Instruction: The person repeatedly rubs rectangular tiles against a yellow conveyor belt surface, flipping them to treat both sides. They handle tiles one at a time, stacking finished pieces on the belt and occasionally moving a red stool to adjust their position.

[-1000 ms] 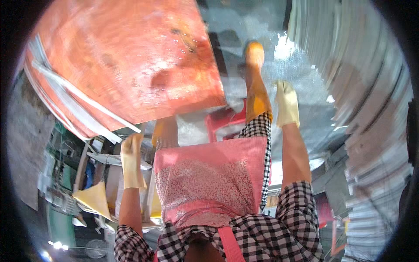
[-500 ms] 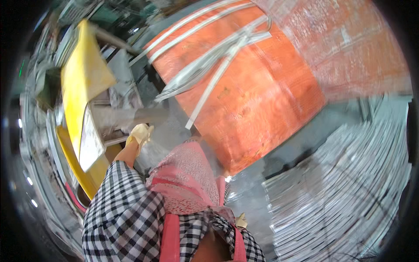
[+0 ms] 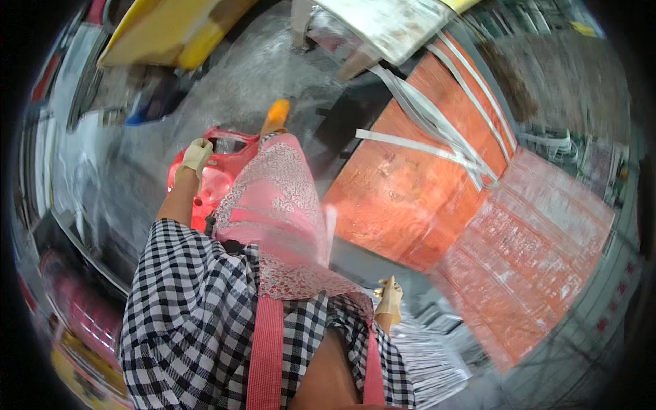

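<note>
My left hand (image 3: 197, 156) wears a pale cream glove and is closed on the rim of a red plastic chair (image 3: 220, 183) at my left side. The seat of this chair is partly hidden behind my pink lace apron (image 3: 277, 184). My right hand (image 3: 389, 298), gloved in the same way, hangs by my right hip with its fingers apart and nothing in them. Beyond it lies a large orange board or sheet-covered slab (image 3: 383, 198), with several white straps (image 3: 437, 116) across its far part.
A worn, whitish-pink panel (image 3: 526, 253) adjoins the orange slab on the right. Stacked thin white strips (image 3: 427, 362) lie low behind my right hand. A pale-topped table (image 3: 389, 27) and a yellow panel (image 3: 174, 31) stand ahead. Grey floor (image 3: 239, 75) shows between them.
My view has swung left, so the orange slab now sits farther right. The red chair has come into view with my left hand on it. More of my right hand shows.
</note>
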A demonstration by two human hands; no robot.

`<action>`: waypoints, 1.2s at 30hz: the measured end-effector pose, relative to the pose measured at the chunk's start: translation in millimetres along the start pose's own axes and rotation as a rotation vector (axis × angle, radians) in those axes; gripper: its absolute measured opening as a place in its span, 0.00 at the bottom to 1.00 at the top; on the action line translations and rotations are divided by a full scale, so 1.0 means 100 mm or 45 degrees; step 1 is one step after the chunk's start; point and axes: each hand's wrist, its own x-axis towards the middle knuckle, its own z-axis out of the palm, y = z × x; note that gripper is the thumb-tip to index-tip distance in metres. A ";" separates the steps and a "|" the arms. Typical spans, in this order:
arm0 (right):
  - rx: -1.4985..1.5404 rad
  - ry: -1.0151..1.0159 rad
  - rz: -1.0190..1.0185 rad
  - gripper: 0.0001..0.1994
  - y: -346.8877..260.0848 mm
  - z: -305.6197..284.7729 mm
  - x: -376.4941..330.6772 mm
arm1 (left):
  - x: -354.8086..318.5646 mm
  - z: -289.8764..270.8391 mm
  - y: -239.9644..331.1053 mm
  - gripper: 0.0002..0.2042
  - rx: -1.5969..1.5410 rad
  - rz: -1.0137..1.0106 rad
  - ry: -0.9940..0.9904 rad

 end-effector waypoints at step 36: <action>-1.567 -0.347 -0.125 0.21 -3.56 2.19 1.50 | 0.29 1.21 0.67 0.17 -0.745 -0.072 0.445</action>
